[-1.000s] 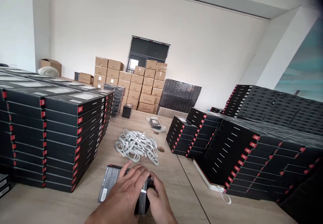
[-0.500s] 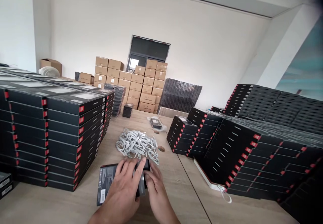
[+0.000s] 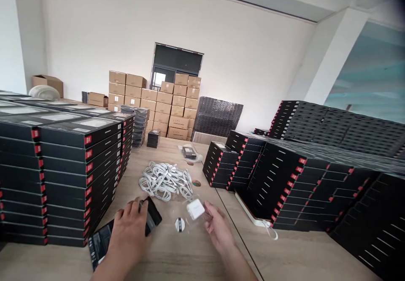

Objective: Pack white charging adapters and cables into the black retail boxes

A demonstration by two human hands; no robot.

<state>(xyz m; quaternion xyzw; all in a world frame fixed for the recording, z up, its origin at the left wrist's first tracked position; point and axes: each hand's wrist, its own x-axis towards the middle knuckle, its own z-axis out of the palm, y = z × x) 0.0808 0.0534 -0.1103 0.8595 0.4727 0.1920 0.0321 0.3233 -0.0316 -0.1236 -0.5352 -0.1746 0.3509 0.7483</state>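
My left hand (image 3: pixel 128 230) lies over a black flat box (image 3: pixel 101 241) on the wooden table (image 3: pixel 177 260), fingers curled on its dark raised end (image 3: pixel 154 214). My right hand (image 3: pixel 217 226) holds up a clear plastic bag (image 3: pixel 186 217) with a small white charger (image 3: pixel 195 209) inside and a round black-and-white sticker (image 3: pixel 179 224) on it. A heap of white cables (image 3: pixel 164 180) lies just beyond both hands.
Tall stacks of black boxes with red tabs stand at the left (image 3: pixel 63 175) and right (image 3: pixel 300 188). Brown cartons (image 3: pixel 158 104) and dark trays (image 3: pixel 218 116) line the far wall. A white power strip (image 3: pixel 253 213) lies by the right stacks.
Both hands were together on the black box. Now the right hand has drawn a clear bag with a white charger out to the right, and the left stays on the box.
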